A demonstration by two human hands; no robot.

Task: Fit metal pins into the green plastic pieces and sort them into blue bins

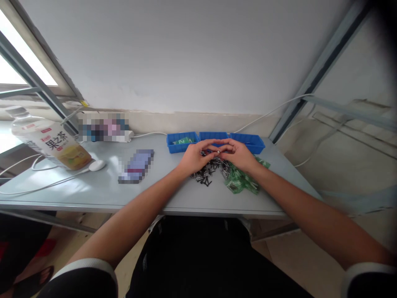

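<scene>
My left hand [195, 157] and my right hand [238, 155] meet over the grey table [102, 190], fingertips pinched together on a small metal part [218, 152]. Under and between the hands lies a pile of small dark metal pins [206, 174]. A heap of small green plastic parts [243, 182] lies beneath my right wrist. Both hands are closed in a pinch; what else they hold is too small to make out.
Three blue trays [182, 142] stand in a row behind the hands, the left one holding green parts. A tea bottle [52, 142] lies on its side at the left, next to a white mouse-like object [97, 165], cables and a power strip [105, 129]. A phone [136, 166] lies mid-table.
</scene>
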